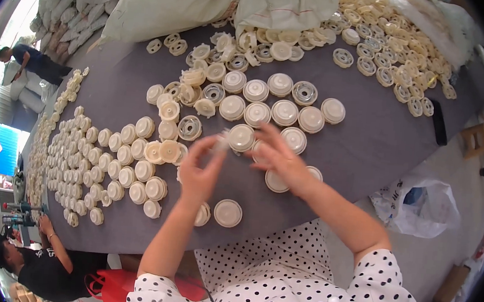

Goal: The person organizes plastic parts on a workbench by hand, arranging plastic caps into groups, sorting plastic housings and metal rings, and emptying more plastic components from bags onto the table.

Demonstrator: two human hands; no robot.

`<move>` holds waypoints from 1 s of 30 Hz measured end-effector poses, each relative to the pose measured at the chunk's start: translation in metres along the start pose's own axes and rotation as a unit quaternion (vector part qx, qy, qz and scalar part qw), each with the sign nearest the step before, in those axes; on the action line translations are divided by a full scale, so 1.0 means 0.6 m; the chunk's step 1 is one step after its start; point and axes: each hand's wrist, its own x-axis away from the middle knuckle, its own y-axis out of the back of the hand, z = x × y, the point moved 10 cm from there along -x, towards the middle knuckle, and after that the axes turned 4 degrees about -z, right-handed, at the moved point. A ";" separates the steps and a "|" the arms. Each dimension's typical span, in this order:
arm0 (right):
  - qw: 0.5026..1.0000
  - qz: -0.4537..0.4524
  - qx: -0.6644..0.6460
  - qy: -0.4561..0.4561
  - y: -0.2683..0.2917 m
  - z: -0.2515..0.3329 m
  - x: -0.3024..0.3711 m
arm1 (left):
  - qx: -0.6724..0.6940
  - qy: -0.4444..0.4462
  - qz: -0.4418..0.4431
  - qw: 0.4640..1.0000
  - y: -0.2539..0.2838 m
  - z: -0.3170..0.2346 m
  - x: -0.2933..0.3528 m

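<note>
My left hand (199,173) is raised over the grey table, its thumb and fingers pinched around a small whitish, translucent piece (222,143) that is blurred. To its right my right hand (282,159) hovers with fingers apart, over or against the round white plastic caps; it partly hides some of them. One cap (241,137) lies between the two hands. Beyond them several more caps (257,114) sit in a loose cluster, and one among them has a silvery ring face (304,93). Closer to me lies a single cap (228,213).
Many finished-looking caps (126,176) spread over the table's left. Loose cream rings (401,67) heap at the far right, near a dark bar-shaped object (438,123). Large white sacks (169,4) stand at the back. A person (47,266) works at a small machine (21,220) on the left.
</note>
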 end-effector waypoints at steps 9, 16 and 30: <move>0.893 -0.181 0.356 0.207 0.136 0.134 -0.090 | -0.156 -0.152 0.083 0.972 -0.029 -0.042 0.001; 0.653 -0.095 0.745 0.098 0.183 0.114 -0.204 | -0.511 -0.149 0.036 0.846 0.069 0.056 -0.028; 0.781 -0.110 0.500 0.358 0.087 0.161 -0.075 | -0.532 -0.213 0.017 0.819 0.115 0.033 -0.020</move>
